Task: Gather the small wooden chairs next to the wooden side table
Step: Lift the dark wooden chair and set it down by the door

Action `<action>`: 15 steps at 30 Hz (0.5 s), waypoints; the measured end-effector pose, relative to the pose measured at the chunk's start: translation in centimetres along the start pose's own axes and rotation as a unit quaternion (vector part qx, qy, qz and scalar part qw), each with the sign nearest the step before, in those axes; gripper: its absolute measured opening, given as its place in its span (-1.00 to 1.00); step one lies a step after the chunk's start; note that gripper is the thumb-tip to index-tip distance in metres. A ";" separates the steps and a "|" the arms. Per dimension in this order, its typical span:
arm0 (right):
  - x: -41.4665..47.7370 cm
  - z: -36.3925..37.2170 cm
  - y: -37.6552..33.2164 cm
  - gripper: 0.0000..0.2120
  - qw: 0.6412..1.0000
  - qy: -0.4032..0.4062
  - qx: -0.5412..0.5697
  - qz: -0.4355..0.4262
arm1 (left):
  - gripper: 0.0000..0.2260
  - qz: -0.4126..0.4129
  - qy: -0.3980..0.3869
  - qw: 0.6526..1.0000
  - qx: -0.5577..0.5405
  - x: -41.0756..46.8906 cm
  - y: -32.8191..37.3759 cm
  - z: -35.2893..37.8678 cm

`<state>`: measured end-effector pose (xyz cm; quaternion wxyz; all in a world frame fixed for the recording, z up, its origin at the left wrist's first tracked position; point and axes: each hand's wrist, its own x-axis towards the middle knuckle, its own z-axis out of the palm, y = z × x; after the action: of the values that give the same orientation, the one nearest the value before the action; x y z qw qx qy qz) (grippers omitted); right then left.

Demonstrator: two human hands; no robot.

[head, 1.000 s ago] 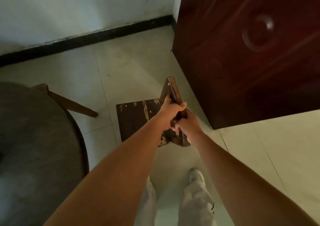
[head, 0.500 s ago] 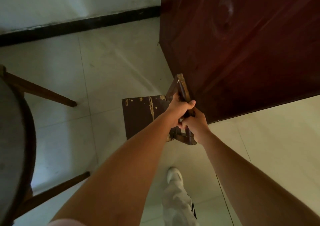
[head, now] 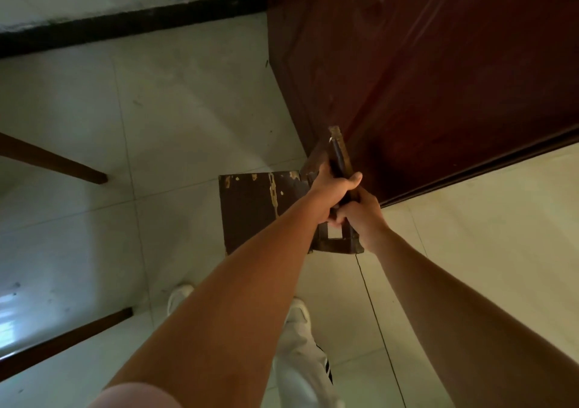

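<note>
Two brown legs (head: 56, 163) stick in at the left. In the middle, the left hand (head: 333, 193) and right hand (head: 360, 216) both hold the small chair (head: 250, 210) by its back, right beside the red-brown table (head: 438, 63). I think only putting it down is left; no other chairs show.

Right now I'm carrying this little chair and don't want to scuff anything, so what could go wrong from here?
The small wooden chair hangs from its backrest, gripped by the left hand and right hand, close beside the dark red cabinet; a swing could knock its backrest against that polished side. Both shoes are just behind the chair, so lowering it blindly may catch a foot. The angled furniture legs to the left could snag it.
</note>
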<state>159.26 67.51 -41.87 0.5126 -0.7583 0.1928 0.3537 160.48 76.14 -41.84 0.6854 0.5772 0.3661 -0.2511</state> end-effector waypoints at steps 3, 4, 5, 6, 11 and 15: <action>0.7 -0.6 0.2 -0.49 1.000 0.004 -0.026 -0.010 | -0.43 -0.002 -0.004 1.000 0.005 0.2 0.0 0.5; 1.0 -0.7 0.3 -0.50 0.999 0.007 -0.030 -0.012 | -0.44 -0.006 -0.005 1.000 0.006 0.3 0.0 0.6; 1.1 -0.8 0.3 -0.49 0.999 0.010 -0.034 -0.014 | -0.45 -0.010 -0.007 1.000 0.004 0.3 0.0 0.7; 1.3 -0.9 0.3 -0.48 0.999 0.014 -0.038 -0.020 | -0.46 -0.013 -0.012 1.000 -0.003 0.4 0.0 0.8; 2.0 -1.5 0.6 -0.49 0.996 0.044 -0.059 -0.046 | -0.46 -0.024 -0.035 0.997 -0.059 0.9 -0.4 1.5; 2.6 -1.5 0.8 -0.52 0.995 0.055 -0.061 -0.054 | -0.49 -0.025 -0.041 0.995 -0.083 0.9 -0.6 1.6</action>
<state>160.97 66.02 -43.98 0.4723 -0.8157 0.1573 0.2947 160.90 74.57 -42.77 0.7387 0.4980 0.3722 -0.2603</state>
